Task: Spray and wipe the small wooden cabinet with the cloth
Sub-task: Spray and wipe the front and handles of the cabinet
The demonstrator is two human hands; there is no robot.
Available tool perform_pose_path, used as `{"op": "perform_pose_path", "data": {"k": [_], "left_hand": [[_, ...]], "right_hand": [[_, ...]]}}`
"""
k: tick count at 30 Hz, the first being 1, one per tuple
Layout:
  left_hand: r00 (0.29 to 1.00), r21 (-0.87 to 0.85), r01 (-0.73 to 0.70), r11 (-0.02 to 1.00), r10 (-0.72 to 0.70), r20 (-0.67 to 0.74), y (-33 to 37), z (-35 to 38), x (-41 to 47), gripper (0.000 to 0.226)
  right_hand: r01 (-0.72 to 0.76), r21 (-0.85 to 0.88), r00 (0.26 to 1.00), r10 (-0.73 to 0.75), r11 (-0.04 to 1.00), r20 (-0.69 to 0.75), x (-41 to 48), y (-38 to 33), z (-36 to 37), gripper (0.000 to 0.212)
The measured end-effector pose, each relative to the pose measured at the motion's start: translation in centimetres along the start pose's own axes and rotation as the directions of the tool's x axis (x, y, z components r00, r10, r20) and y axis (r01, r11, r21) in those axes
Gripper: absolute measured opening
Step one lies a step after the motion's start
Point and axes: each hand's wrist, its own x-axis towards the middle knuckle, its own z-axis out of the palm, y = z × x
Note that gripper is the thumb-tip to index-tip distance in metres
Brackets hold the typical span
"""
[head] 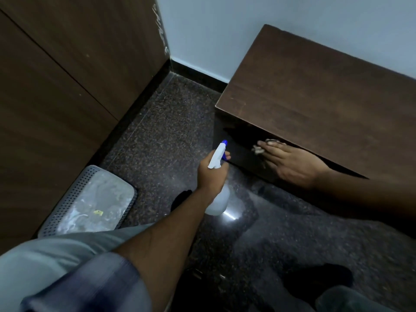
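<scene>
Cabinet [315,97] front: right hand [292,165] presses cloth [258,149] flat; left hand [209,174] grips spray bottle [218,200]; speckled floor [168,122].

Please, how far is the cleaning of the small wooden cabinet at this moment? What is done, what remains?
Done: nothing is clearly finished; the cabinet shows no wet streaks on top. In hand: the left hand grips the spray bottle, its nozzle toward the dark front face, while the right hand presses the cloth against that front, just under the top's edge. Left: probably the rest of the front and the top.

Cloth [259,149] against dark cabinet [315,97] front; spray bottle [216,159] near
</scene>
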Motion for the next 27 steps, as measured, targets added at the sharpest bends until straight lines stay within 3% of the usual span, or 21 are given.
{"op": "perform_pose_path", "data": {"k": [3, 5, 8, 10, 14, 20, 24, 26, 27], "left_hand": [[1.0, -0.064, -0.006, 0.998, 0.005, -0.025, 1.8, 0.3, -0.3, 0.044], [0.999, -0.066, 0.003, 0.998, -0.006, -0.04, 2.9, 0.6, -0.9, 0.049], [0.999, 0.024, 0.003, 1.0, -0.002, -0.045, 3.7, 0.3, -1.4, 0.031], [0.997, 0.049, 0.015, 0.999, -0.011, -0.079, 3.7, 0.1, -1.5, 0.022], [0.997, 0.04, -0.01, 0.999, 0.013, -0.076, 2.2, -0.7, -1.6, 0.034], [0.996, 0.035, -0.027, 0.999, 0.03, -0.084, 1.4, -2.2, -0.9, 0.046], [0.999, 0.096, -0.041, 0.995, 0.044, -0.032, 1.1, -3.3, 0.9, 0.034], [0.997, 0.101, -0.064, 0.993, 0.068, -0.034, 0.9, -3.4, 1.9, 0.037], [0.997, 0.1, -0.066, 0.993, 0.071, -0.043, 0.8, -3.4, 2.3, 0.037]], "right_hand": [[-0.059, 0.002, 0.998, 0.059, 0.998, -0.025, 3.2, -0.1, -0.8, 0.05], [-0.074, -0.003, 0.995, 0.074, 0.997, 0.069, 3.2, -0.9, -0.8, 0.05], [-0.045, -0.002, 0.981, 0.045, 0.999, 0.19, 1.4, -1.0, -1.6, 0.052], [-0.069, -0.029, 0.986, 0.073, 0.997, 0.152, 0.1, -0.7, -2.5, 0.052], [-0.123, -0.039, 0.992, 0.123, 0.992, -0.01, 2.7, 0.3, -3.1, 0.049], [-0.121, -0.078, 0.992, 0.123, 0.99, 0.014, 14.1, -0.4, -1.2, 0.052], [0.081, -0.083, 0.947, -0.05, 0.993, 0.318, 9.2, -2.7, 2.8, 0.047], [0.059, -0.076, 0.948, -0.032, 0.995, 0.317, 4.7, -2.7, 3.1, 0.051], [0.038, -0.072, 0.968, -0.019, 0.997, 0.248, 2.8, -2.5, 2.8, 0.054]]}}
